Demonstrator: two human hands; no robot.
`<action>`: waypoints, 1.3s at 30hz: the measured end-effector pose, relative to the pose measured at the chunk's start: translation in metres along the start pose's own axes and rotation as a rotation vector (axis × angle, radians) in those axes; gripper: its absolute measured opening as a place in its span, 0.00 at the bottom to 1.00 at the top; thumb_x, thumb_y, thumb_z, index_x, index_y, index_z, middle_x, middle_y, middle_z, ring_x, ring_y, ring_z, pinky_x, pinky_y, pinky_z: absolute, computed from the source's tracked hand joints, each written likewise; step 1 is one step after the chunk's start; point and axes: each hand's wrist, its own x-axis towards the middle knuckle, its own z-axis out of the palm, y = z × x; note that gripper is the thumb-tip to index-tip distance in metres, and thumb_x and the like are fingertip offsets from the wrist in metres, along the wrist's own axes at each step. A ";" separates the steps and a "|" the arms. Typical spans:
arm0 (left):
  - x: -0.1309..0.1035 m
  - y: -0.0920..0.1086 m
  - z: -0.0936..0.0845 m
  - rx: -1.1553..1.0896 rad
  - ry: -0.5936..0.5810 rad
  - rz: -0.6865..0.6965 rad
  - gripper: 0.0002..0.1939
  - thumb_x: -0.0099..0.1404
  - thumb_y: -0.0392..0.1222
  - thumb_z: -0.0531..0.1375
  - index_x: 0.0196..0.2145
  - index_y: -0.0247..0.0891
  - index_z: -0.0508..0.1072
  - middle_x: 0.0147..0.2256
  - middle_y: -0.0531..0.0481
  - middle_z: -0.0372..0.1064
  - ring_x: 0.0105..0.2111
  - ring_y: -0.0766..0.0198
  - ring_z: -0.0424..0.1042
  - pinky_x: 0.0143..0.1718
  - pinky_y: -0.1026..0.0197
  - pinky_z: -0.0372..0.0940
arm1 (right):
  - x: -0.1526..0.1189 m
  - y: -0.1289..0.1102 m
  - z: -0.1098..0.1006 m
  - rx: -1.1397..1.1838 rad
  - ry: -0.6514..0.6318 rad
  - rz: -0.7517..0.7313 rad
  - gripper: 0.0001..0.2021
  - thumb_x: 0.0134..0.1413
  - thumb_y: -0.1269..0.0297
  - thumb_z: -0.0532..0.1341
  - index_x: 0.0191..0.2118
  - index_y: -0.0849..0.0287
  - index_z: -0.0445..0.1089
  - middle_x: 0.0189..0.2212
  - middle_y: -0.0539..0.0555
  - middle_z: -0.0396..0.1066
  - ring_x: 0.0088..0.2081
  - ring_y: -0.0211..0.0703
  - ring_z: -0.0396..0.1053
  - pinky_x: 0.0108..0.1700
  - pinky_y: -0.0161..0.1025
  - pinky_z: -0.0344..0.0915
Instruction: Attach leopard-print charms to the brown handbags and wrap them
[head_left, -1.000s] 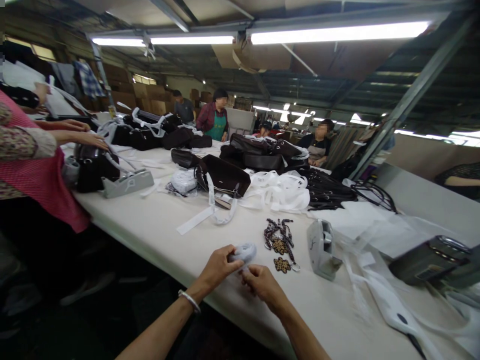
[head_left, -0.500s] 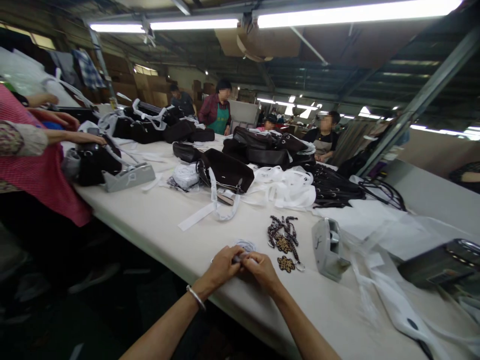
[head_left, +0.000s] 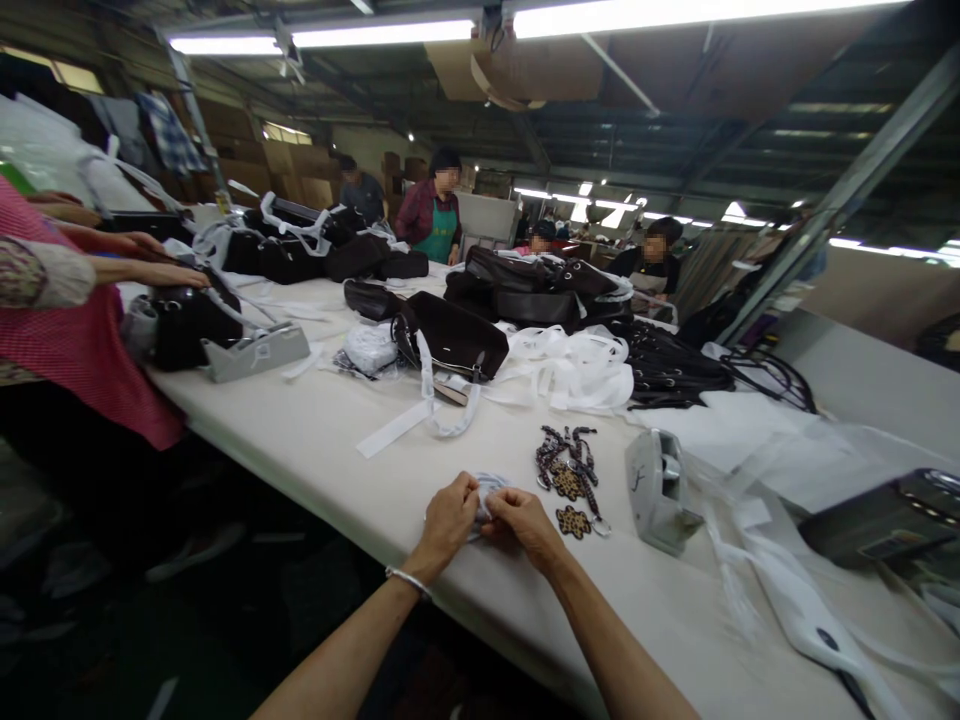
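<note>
One white table (head_left: 315,420), dark bag (head_left: 459,338) upon it; tube lights (head_left: 382,33) overhead, cartons (head_left: 292,172) behind. One pale coil (head_left: 492,482), near the table's front edge: our left hand (head_left: 448,515) grips it, our right hand (head_left: 526,522) pinches it.

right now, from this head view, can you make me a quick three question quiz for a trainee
1. True or false: the silver bracelet is on the person's right wrist.
2. What do the left hand and right hand hold between them?
3. Which stands just right of the leopard-print pieces in the picture? A) a pink garment B) a grey tape dispenser C) a cardboard box

Key:
1. False; the silver bracelet is worn on the left.
2. A pale looped bundle, partly hidden by the fingers.
3. B
</note>
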 end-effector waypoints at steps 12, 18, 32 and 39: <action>-0.007 -0.001 0.010 0.088 0.083 -0.006 0.10 0.72 0.45 0.48 0.38 0.43 0.67 0.30 0.53 0.71 0.30 0.60 0.71 0.31 0.64 0.52 | 0.016 -0.019 0.004 -0.179 0.024 0.121 0.02 0.37 0.68 0.59 0.20 0.59 0.66 0.15 0.48 0.68 0.14 0.36 0.62 0.17 0.31 0.47; -0.010 -0.005 0.015 0.128 0.081 0.031 0.12 0.74 0.46 0.45 0.40 0.44 0.66 0.30 0.52 0.72 0.30 0.60 0.72 0.30 0.63 0.51 | 0.015 -0.020 0.006 -0.143 0.037 0.135 0.04 0.39 0.65 0.59 0.21 0.58 0.64 0.16 0.48 0.67 0.17 0.37 0.65 0.18 0.30 0.47; -0.011 -0.010 0.021 0.044 0.111 0.122 0.09 0.73 0.41 0.45 0.38 0.43 0.63 0.30 0.50 0.74 0.30 0.58 0.75 0.29 0.62 0.53 | 0.013 -0.010 0.015 -0.090 0.156 0.085 0.05 0.42 0.63 0.58 0.23 0.58 0.62 0.17 0.48 0.67 0.17 0.36 0.64 0.20 0.30 0.48; -0.012 -0.007 0.019 0.016 0.119 0.102 0.08 0.72 0.41 0.47 0.38 0.42 0.65 0.32 0.52 0.74 0.34 0.60 0.75 0.34 0.64 0.59 | 0.013 -0.005 0.015 -0.141 0.137 -0.041 0.10 0.39 0.59 0.62 0.25 0.60 0.66 0.18 0.48 0.67 0.19 0.36 0.66 0.21 0.31 0.52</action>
